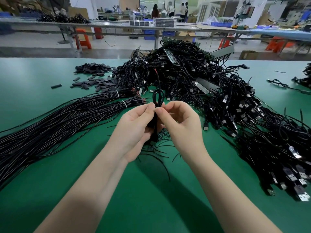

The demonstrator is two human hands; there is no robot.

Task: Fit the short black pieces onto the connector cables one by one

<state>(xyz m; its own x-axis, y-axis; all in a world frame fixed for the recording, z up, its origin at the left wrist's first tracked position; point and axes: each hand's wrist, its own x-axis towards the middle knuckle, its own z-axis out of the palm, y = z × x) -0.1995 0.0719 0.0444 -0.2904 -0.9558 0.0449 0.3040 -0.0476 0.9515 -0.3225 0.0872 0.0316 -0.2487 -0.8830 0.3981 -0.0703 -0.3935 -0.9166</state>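
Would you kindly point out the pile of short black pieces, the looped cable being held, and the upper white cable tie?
pile of short black pieces [94, 76], head view, middle of the heap.
looped cable [158, 98], head view, the loop.
white cable tie [117, 94], head view, its band.

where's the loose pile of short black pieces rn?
Head view, far left on the green table: short black pieces beyond the tied cable bundles, left of the connector cable heap.

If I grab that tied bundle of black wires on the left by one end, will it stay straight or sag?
Probably sag: the wire bundle already curves across the green table, so the strands look limp. The white ties bind only one end, so the rest may fan out.
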